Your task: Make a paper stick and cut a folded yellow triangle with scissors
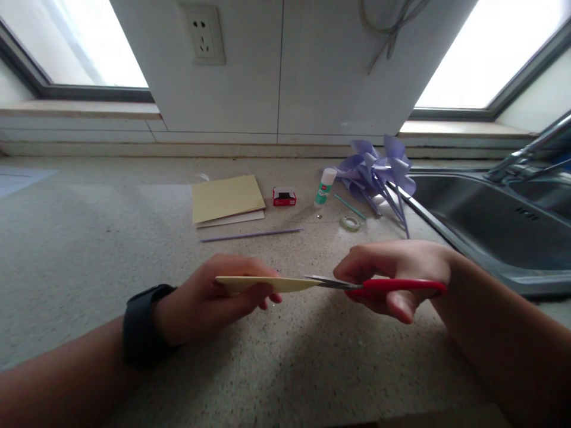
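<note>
My left hand (pixel 223 294), with a dark band on its wrist, pinches a piece of yellow paper (pixel 285 285) between thumb and fingers. The paper is seen nearly edge-on above the counter. My right hand (pixel 397 270) holds red-handled scissors (pixel 379 286), with thumb and fingers at the handles. The scissor blades point left and meet the right end of the paper; they are slightly parted. Beyond my hands, a thin purple stick (pixel 252 235) lies on the speckled counter (pixel 147 255).
Behind are stacked yellow sheets (pixel 227 199), a red box (pixel 284 197), a glue stick (pixel 325 187), a tape roll (pixel 350 223), a short green stick (pixel 350 207) and purple pinwheels (pixel 372 169). A metal sink (pixel 491 220) is at right.
</note>
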Tool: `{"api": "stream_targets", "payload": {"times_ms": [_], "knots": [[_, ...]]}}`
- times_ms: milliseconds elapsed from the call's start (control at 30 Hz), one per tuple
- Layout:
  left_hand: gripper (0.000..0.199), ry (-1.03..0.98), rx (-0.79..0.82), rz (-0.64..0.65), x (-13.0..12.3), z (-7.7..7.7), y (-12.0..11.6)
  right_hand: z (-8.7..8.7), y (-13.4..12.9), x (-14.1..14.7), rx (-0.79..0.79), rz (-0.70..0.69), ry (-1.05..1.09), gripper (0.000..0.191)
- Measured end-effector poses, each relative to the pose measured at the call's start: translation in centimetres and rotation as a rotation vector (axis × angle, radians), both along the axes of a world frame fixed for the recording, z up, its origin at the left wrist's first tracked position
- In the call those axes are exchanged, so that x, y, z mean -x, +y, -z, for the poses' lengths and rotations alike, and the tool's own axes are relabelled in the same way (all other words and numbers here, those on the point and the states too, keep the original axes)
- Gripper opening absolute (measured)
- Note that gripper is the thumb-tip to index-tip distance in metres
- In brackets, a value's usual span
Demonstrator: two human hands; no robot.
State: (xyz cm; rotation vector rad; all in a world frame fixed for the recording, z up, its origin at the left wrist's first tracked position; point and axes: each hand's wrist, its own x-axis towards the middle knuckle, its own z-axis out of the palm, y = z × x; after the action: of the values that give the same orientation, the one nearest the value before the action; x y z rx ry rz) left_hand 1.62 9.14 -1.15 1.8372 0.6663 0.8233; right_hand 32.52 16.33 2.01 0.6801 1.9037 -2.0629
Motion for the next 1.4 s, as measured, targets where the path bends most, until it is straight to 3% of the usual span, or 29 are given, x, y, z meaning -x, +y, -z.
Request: {"api": "stream_targets", "payload": {"times_ms": [333, 1067, 1400], "knots": [[0.017, 0.061, -0.198, 0.028, 0.33, 0.24, 0.16, -0.03, -0.18, 0.20, -0.016, -0.031, -0.001, 0.064], [0.020, 0.028, -0.248, -0.009, -0.14, -0.35, 0.00, 0.32, -0.23, 0.06, -0.029, -0.001, 0.042, 0.063], [0.019, 0.003, -0.258, 0.010, 0.01, -0.18, -0.10, 0.11, -0.23, 0.48, 0.101, -0.038, 0.021, 0.063]]}}
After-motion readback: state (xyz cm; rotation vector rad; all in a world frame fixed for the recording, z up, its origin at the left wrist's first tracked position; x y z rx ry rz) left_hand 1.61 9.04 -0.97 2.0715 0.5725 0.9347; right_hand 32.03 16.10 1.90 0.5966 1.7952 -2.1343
